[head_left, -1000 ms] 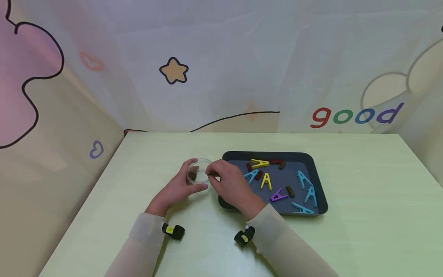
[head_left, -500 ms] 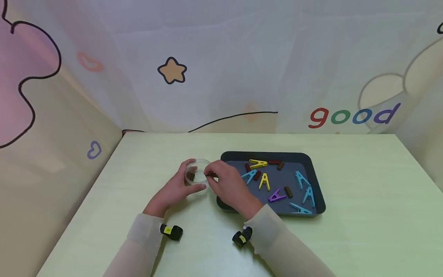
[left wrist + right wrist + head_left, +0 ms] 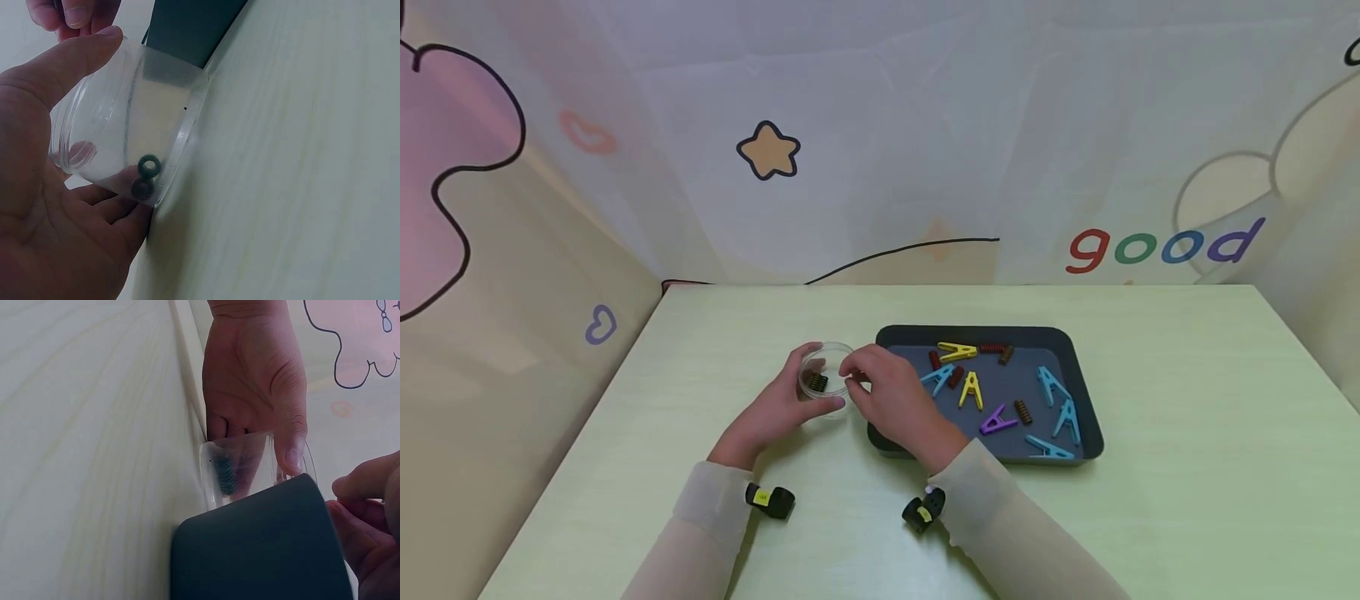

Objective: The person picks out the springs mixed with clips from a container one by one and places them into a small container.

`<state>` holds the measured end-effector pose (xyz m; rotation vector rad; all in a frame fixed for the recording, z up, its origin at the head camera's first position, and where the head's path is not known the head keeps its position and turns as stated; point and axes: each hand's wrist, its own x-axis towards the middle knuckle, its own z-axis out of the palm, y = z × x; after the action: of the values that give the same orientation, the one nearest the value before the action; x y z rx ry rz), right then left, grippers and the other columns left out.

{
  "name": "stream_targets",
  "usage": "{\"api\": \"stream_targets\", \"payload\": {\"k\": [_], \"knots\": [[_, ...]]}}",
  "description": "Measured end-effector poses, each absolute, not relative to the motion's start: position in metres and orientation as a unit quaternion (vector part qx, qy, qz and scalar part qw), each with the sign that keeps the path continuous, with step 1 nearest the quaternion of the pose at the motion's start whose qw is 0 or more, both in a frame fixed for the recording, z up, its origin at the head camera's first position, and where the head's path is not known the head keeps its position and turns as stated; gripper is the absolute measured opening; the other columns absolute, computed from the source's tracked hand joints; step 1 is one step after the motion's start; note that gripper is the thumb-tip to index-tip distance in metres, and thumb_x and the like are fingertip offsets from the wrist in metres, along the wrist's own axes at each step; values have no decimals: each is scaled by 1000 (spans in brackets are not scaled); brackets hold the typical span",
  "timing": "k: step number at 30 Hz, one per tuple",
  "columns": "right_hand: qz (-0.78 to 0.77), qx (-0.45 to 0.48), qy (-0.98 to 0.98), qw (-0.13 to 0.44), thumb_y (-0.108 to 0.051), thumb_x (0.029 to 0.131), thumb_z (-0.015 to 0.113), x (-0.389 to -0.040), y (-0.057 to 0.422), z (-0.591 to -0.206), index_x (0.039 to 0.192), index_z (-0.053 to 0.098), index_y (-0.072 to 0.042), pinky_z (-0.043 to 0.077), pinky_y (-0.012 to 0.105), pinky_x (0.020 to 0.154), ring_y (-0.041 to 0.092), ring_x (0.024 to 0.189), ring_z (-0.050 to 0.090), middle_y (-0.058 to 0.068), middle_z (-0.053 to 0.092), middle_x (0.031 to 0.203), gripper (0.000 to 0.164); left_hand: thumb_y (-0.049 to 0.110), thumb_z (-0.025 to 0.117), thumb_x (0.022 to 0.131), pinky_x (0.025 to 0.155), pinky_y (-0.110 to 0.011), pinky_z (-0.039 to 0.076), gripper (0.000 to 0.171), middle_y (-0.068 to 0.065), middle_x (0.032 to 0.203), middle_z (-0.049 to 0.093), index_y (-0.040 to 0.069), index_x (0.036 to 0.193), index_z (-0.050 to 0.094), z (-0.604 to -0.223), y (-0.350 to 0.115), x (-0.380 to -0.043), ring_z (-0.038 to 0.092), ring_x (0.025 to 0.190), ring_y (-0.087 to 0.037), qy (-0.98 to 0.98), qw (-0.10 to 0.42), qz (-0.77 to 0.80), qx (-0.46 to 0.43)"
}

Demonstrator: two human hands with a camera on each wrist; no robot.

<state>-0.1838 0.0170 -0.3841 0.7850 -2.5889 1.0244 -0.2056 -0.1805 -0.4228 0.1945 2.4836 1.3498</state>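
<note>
Left wrist: cup holds apparently two springs.

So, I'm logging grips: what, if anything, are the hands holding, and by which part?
The left hand holds the clear container round its side wall. Nothing can be seen held in the right hand, whose fingertips are by the rim.

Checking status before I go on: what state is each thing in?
Clear jar: open, upright, springs inside.
Tray: open, resting on the table.
Clips: lying loose in the tray.
Tray springs: lying loose.
Left grip: holding the jar.
Right grip: at the jar's mouth, nothing visibly held.
</note>
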Motion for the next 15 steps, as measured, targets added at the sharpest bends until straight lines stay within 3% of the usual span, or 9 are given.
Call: {"api": "stream_targets", "payload": {"k": [15], "knots": [[343,270,-891,123,-14,85,63,-184,18,-382,94,61,-17,50,21,74,7,82,58,-4,61,93,10,49,71,72,103,-48,31,84,3,142,36,46,134,15,-421,-180,-205,34,130,-20,868,155,468,67]]}}
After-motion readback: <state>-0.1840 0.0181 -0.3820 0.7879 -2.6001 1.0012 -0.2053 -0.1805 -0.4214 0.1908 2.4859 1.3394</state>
